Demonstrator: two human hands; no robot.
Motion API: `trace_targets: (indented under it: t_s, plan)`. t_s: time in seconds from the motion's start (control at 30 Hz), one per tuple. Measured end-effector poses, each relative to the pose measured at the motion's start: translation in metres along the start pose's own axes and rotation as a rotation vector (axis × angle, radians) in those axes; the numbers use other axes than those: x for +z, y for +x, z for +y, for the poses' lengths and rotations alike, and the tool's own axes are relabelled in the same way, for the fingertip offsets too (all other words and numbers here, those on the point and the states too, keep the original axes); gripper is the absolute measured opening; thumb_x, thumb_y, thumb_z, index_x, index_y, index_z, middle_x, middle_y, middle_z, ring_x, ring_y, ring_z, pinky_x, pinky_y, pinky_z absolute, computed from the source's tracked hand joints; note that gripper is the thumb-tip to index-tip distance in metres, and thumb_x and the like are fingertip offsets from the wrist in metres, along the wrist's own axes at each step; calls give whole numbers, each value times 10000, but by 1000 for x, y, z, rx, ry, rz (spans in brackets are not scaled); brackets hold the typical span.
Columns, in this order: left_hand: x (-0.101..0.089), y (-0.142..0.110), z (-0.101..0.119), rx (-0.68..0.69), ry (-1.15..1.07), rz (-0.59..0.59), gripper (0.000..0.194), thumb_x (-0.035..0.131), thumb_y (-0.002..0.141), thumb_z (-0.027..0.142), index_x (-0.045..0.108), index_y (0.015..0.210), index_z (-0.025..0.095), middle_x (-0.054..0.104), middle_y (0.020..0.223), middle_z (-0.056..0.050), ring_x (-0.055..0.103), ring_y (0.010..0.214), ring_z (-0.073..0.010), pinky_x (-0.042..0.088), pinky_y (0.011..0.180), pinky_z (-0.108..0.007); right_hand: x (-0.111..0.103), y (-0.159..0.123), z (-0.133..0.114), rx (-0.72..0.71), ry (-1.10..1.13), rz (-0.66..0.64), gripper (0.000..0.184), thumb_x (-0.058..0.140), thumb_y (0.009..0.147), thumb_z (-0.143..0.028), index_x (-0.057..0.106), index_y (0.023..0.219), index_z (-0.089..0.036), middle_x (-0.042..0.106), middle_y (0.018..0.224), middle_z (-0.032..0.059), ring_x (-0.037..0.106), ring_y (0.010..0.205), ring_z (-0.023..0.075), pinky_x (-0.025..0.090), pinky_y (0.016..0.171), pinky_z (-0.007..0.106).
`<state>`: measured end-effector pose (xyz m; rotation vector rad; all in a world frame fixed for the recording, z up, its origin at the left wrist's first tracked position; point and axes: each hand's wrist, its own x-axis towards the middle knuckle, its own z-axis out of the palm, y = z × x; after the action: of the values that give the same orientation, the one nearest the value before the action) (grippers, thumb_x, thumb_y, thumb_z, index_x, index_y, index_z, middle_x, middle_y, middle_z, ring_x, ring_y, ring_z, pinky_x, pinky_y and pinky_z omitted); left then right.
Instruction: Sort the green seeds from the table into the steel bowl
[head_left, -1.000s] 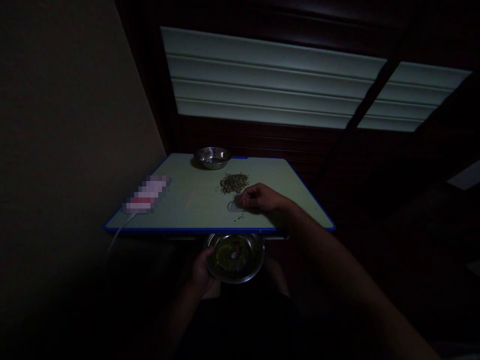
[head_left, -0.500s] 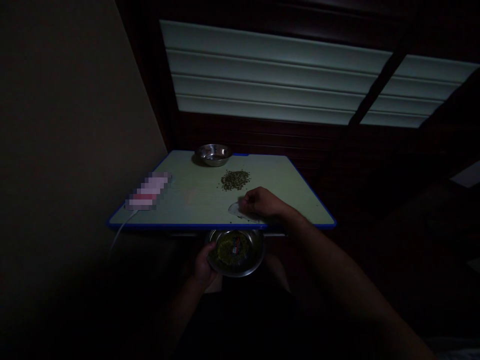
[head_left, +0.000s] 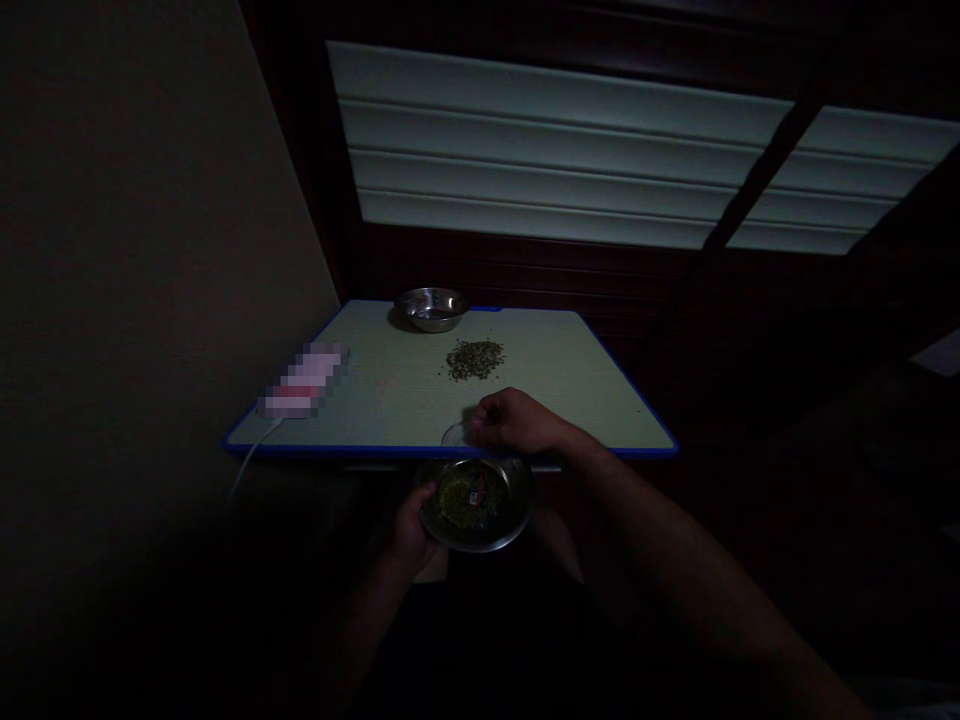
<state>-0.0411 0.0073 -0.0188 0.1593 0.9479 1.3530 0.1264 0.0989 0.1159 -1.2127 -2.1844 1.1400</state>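
My left hand [head_left: 412,525] grips the left rim of a steel bowl [head_left: 510,520] of greenish seeds, held just below the front edge of a pale green table [head_left: 540,400]. My right hand [head_left: 514,422] is curled at that front edge, fingers pressed on a small whitish flat piece [head_left: 454,434] that lies right above the bowl. A small heap of dark green seeds [head_left: 474,360] lies on the table behind my right hand. What the whitish piece is I cannot make out in the dim light.
A second steel bowl [head_left: 431,307] stands at the table's far edge. A blurred pink-and-white object [head_left: 304,380] lies at the left with a white cable [head_left: 244,470] hanging off the edge. A beige wall stands left; slatted shutters rise behind.
My right hand has slid the whitish piece from the middle of the table toward me, to the front edge above the bowl. The bowl in my left hand rose slightly.
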Motion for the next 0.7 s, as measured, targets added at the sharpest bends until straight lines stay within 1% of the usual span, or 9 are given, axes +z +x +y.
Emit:
trace_targets:
  t_s: [0.13, 0.2, 0.3, 0.33, 0.4, 0.47, 0.5, 0.57, 0.7]
  plan:
    - [2, -2, 2, 5, 16, 26, 138, 673, 665, 246, 736, 760, 168, 768, 717, -74, 732, 814, -287, 568, 814, -401, -6, 2, 2, -5, 120, -68, 170, 696, 671, -299, 653, 753, -156, 632, 664, -9, 515, 583, 102, 403, 561, 230]
    - [3, -3, 3, -7, 22, 25, 137, 666, 669, 245, 737, 758, 168, 765, 710, -74, 732, 824, -291, 569, 815, -406, -17, 10, 6, -15, 213, -34, 192, 687, 671, -326, 627, 749, -161, 630, 665, -6, 513, 570, 104, 403, 548, 233]
    - [4, -3, 3, -19, 20, 26, 133, 656, 675, 243, 736, 744, 164, 764, 707, -80, 731, 805, -282, 567, 813, -397, -40, 29, 17, -53, 270, 129, 191, 690, 643, -313, 581, 707, -169, 638, 665, 8, 516, 568, 105, 405, 549, 232]
    - [4, -3, 3, -20, 18, 28, 131, 657, 673, 241, 736, 739, 160, 763, 707, -86, 730, 799, -281, 566, 814, -392, -47, 36, 23, -48, 275, 225, 182, 678, 646, -310, 570, 700, -173, 644, 667, 14, 519, 571, 108, 401, 548, 231]
    - [3, -3, 3, -17, 17, 23, 130, 665, 670, 243, 735, 733, 154, 761, 707, -97, 729, 810, -286, 559, 827, -390, -60, 49, 36, 10, 266, 439, 145, 647, 625, -265, 532, 666, -187, 619, 627, 3, 511, 561, 113, 395, 545, 234]
    - [3, -2, 2, -16, 20, 9, 130, 673, 665, 254, 733, 731, 159, 760, 709, -101, 729, 840, -302, 552, 845, -403, -66, 58, 49, 62, 236, 641, 125, 621, 574, -208, 525, 653, -193, 567, 598, -25, 496, 568, 115, 394, 562, 239]
    - [3, -2, 2, -17, 21, 1, 133, 674, 664, 264, 732, 730, 163, 761, 713, -101, 728, 857, -312, 550, 855, -412, -67, 60, 55, 54, 228, 715, 125, 609, 561, -197, 531, 659, -193, 564, 615, -29, 495, 588, 114, 399, 583, 240]
    - [2, -2, 2, -19, 30, -12, 149, 677, 664, 283, 733, 736, 165, 765, 728, -102, 725, 890, -324, 546, 869, -423, -65, 62, 64, 31, 209, 738, 132, 600, 550, -197, 560, 675, -187, 581, 648, -25, 508, 624, 121, 412, 623, 248]
    - [-1, -2, 3, -8, 43, -9, 186, 681, 661, 294, 743, 784, 169, 775, 768, -87, 723, 914, -318, 551, 868, -423, -58, 59, 72, 14, 136, 694, 104, 576, 582, -232, 594, 667, -175, 612, 665, -7, 531, 654, 134, 420, 668, 265]
